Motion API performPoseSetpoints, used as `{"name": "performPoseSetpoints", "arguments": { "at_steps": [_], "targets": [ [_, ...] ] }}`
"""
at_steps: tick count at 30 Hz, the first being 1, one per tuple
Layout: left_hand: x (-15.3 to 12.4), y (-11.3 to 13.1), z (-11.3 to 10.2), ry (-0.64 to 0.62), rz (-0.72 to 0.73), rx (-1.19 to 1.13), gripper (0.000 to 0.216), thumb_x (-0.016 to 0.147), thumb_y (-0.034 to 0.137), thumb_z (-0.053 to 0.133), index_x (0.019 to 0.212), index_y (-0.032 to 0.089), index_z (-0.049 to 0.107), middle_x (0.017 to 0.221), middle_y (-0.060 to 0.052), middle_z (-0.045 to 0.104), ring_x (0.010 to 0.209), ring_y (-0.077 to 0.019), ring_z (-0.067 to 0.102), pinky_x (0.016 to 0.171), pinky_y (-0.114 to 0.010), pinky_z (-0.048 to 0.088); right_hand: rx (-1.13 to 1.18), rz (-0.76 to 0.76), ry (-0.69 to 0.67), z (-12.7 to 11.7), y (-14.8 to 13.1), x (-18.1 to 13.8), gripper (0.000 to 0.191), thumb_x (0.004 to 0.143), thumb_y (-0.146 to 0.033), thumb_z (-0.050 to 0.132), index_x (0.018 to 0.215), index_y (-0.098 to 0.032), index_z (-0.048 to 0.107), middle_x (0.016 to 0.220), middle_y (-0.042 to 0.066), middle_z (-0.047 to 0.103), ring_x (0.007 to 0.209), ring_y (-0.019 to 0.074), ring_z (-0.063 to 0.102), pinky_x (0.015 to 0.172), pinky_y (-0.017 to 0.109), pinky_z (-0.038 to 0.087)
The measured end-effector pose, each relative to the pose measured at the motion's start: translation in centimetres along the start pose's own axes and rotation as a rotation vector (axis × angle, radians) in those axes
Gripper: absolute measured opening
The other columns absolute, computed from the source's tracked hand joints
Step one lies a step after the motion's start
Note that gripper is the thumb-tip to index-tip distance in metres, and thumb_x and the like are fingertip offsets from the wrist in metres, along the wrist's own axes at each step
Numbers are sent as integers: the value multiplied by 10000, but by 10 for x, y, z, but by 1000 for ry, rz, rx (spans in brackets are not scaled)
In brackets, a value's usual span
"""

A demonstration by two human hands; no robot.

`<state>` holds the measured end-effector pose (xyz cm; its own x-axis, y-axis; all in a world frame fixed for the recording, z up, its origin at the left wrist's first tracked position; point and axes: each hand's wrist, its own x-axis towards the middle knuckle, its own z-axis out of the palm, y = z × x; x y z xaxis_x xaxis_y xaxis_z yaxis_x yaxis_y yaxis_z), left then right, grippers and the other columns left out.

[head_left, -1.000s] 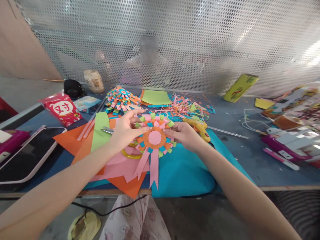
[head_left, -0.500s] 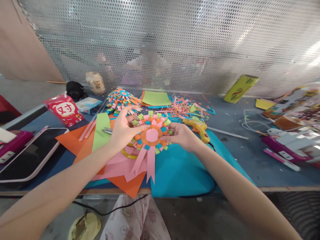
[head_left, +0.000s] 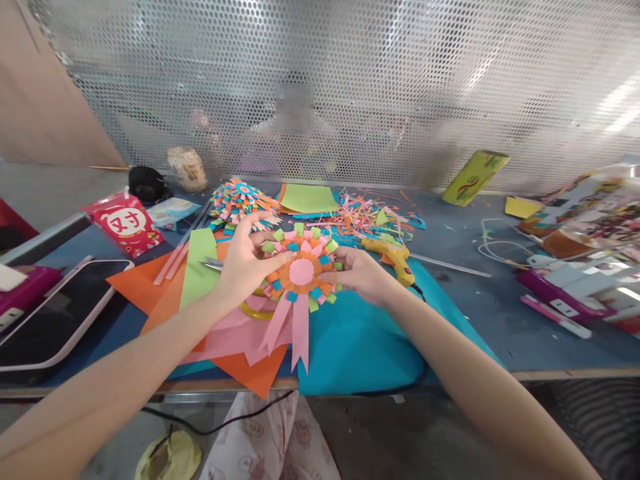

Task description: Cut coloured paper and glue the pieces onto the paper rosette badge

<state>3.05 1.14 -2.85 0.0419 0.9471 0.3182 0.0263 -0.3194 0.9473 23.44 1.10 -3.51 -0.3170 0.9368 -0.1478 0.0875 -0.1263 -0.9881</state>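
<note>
A paper rosette (head_left: 301, 272) with a pink centre, an orange ring and curled green, blue, pink and orange tabs is held up above the table, its two pink ribbon tails hanging down. My left hand (head_left: 247, 257) grips its left edge, thumb on the front. On the opposite edge, the fingers of my right hand (head_left: 361, 272) close around the tabs. Beneath lie pink paper (head_left: 227, 339), orange paper (head_left: 255, 373) and a blue sheet (head_left: 360, 347). Scissors with yellow handles (head_left: 256, 311) are partly hidden behind my left hand. A yellow glue gun (head_left: 393, 257) rests beyond my right hand.
Behind the rosette stand a fringed paper pile (head_left: 243, 200) and paper scraps (head_left: 365, 217). To the left are a phone (head_left: 65, 313) and a red packet (head_left: 125, 223). A green-yellow tube (head_left: 475, 178) and a pink marker (head_left: 555, 317) are on the right. A perforated metal panel (head_left: 375, 87) rises behind.
The view has shifted slightly, so the things on the table appear a little further left. Both hands keep hold of the rosette in nearly the same pose.
</note>
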Motion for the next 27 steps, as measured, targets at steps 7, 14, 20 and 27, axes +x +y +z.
{"name": "performPoseSetpoints", "arguments": {
  "at_steps": [7,14,20,27],
  "targets": [
    [2,-4,0,14,-66,-43,744,536,219,808,1181,252,438,820,32,597,612,-99,594,563,-219,492,-17,25,-5,-1,-1,0,393,498,-312,834,798,-168,626,618,-44,644,464,71,564,459,196,473],
    [5,-7,1,9,-96,-112,714,543,204,800,1165,229,450,776,43,590,654,-119,628,607,-238,513,-28,-25,6,-4,1,2,371,490,-332,832,724,-162,599,587,-47,615,442,75,544,433,207,451],
    [5,-7,2,26,-113,-172,750,505,196,825,1155,237,451,786,51,591,649,-98,614,590,-211,508,42,-50,-50,-1,-3,-2,474,527,-268,816,930,-188,578,656,-60,622,485,71,564,396,165,426],
    [6,-1,3,15,-308,-260,827,501,342,838,1211,210,434,732,48,574,523,-86,564,401,-175,425,100,-21,-63,1,-4,-4,503,450,-228,843,864,-190,559,619,-71,623,471,107,603,444,240,545]
  ]
}}
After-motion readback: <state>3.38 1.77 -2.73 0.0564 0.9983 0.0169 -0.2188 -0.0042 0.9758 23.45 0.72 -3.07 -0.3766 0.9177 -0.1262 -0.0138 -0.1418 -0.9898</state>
